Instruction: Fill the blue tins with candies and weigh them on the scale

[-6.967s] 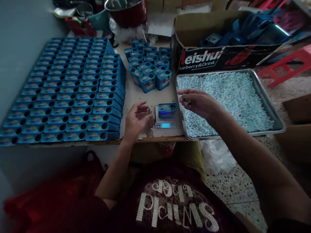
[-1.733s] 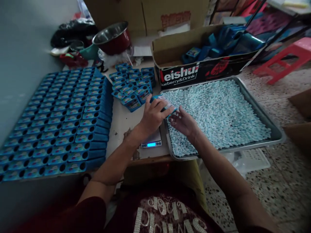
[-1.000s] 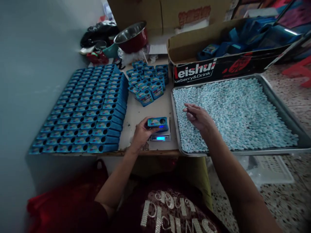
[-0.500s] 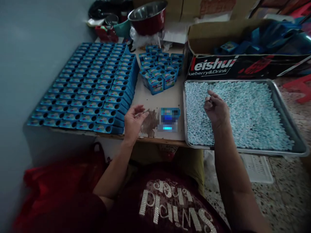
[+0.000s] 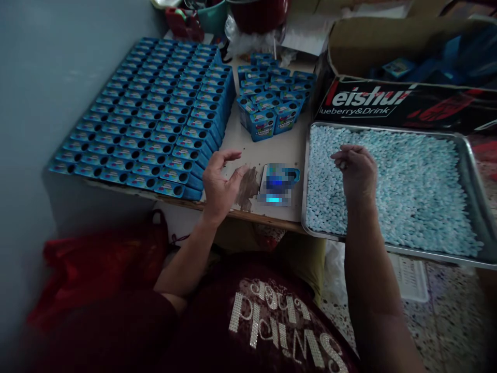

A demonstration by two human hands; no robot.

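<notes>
My left hand (image 5: 222, 181) is above the table's front edge, thumb and fingers apart with nothing between them. It is close to the near end of the packed rows of small blue boxes (image 5: 147, 119). Over the tray (image 5: 305, 207) of pale blue pellets (image 5: 419, 191), my right hand (image 5: 357, 168) has its fingers curled together; whatever they hold, if anything, is hidden. Between the hands a pixelated, phone-like item (image 5: 276, 185) lies on the table. Behind it stands a loose cluster of blue boxes (image 5: 267, 98), each with a dark round hole on top.
A printed carton (image 5: 373, 101) with blue packages inside stands behind the tray. At the back are a dark red bowl (image 5: 258, 15), a teal bowl (image 5: 213, 18) and a red tape dispenser (image 5: 184, 23). A red bag (image 5: 104, 259) is below on the left.
The head view has shifted, so the table sits higher and further right. My left hand's thumb and fingers have spread wider. My right hand stays over the pellets, its fingers more bunched.
</notes>
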